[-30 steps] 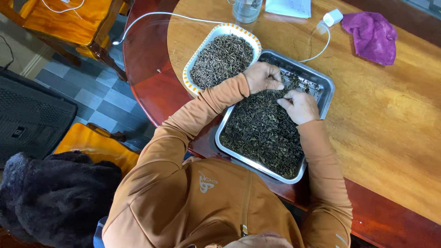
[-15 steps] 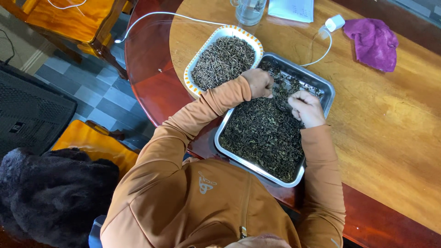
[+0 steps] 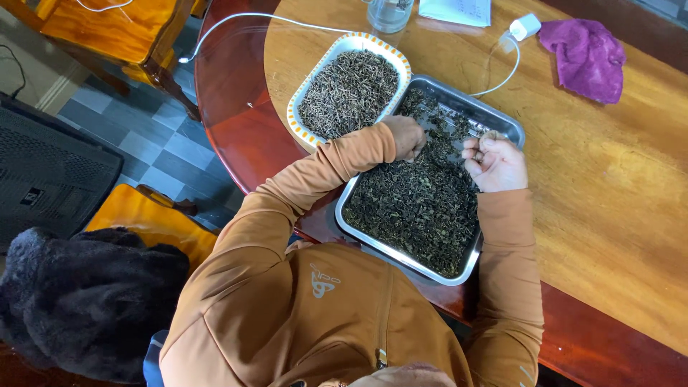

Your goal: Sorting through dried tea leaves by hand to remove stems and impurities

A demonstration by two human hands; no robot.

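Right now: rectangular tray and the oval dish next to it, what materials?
Rectangular tray: looks like steel, bright grey, rolled rim with reflections. Oval dish: glossy white with an orange-patterned rim, probably enamel or melamine; can't tell which. Both hold dark dried leaves.

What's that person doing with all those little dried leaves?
A person in an orange-brown top leans over a metal tray full of dark dried leaves on a wooden table. The left hand is down in the leaves near the top of the tray. The right hand is lifted, palm up, with its fingers curled, at the tray's right edge. Beside the tray sits an oval dish of thin stems.
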